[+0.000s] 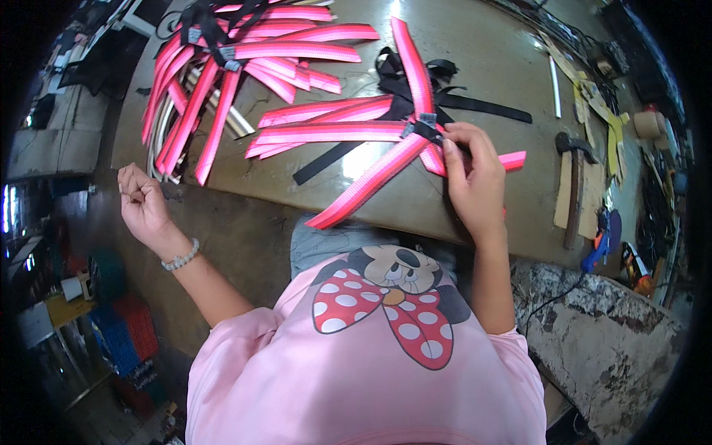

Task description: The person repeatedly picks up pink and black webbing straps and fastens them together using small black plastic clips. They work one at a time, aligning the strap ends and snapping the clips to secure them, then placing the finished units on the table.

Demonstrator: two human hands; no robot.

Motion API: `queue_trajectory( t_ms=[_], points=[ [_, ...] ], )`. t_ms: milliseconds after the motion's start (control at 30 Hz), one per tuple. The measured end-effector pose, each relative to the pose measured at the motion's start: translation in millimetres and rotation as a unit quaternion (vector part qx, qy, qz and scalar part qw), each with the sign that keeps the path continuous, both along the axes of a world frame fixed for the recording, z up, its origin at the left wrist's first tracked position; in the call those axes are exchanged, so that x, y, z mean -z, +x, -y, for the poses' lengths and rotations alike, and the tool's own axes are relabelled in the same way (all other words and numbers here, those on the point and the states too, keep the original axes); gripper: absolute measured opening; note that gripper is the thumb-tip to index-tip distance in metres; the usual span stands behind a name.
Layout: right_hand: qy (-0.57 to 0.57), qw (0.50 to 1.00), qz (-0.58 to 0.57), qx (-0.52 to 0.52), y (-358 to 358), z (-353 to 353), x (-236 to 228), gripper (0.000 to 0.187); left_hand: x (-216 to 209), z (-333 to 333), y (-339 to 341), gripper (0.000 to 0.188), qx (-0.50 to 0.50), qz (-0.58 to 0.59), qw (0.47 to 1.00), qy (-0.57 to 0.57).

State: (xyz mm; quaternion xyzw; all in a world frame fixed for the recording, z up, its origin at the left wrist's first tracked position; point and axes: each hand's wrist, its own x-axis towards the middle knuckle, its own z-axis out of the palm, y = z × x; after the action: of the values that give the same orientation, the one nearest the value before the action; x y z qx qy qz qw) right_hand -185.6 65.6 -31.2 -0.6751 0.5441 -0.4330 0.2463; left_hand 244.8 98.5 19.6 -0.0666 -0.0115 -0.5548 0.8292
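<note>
My right hand (475, 159) pinches a short black strap end (428, 132) between thumb and fingers. It is joined to pink-and-red striped webbing straps (334, 132) that fan out across the table, with grey stitching near the join. Black straps (486, 105) lie beneath and behind them. Out past the table's front left edge, my left hand (143, 204) is raised with its fingers curled in. Nothing shows in it, and a beaded bracelet (180, 256) circles that wrist.
A heap of similar pink straps (285, 50) with black ends covers the table's (245, 167) far left. At the right lie a hammer (572, 185) on cardboard, a blue glue gun (602, 241), a white stick (555, 85), yellow scraps (614, 141) and a tape roll (650, 124).
</note>
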Motion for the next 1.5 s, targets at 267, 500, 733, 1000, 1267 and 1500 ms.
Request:
queue_trajectory(
  t_ms=[267,500,733,1000,1267,1500],
  points=[
    [-0.008,1.0,-0.015,0.013,0,1,2,0.009,30,17,-84,0.028,-0.182,0.853,0.399,0.283],
    [-0.015,0.999,-0.032,0.008,0,0,3,0.009,46,55,-121,0.031,-0.115,0.915,0.276,0.269],
    [-0.02,0.999,-0.021,0.014,1,2,4,0.009,41,41,-91,0.017,-0.255,0.902,0.214,0.276],
    [-0.019,1.0,-0.021,0.005,-1,2,5,0.009,58,76,-81,0.022,-0.152,0.947,0.238,0.155],
    [0.017,1.0,0.001,0.014,-1,-2,2,0.009,9,-28,-64,0.014,-0.345,0.584,0.676,0.288],
    [0.022,1.0,0.017,-0.007,-4,-1,7,0.012,56,-16,-107,0.019,-0.203,0.886,0.296,0.295]
  ],
)
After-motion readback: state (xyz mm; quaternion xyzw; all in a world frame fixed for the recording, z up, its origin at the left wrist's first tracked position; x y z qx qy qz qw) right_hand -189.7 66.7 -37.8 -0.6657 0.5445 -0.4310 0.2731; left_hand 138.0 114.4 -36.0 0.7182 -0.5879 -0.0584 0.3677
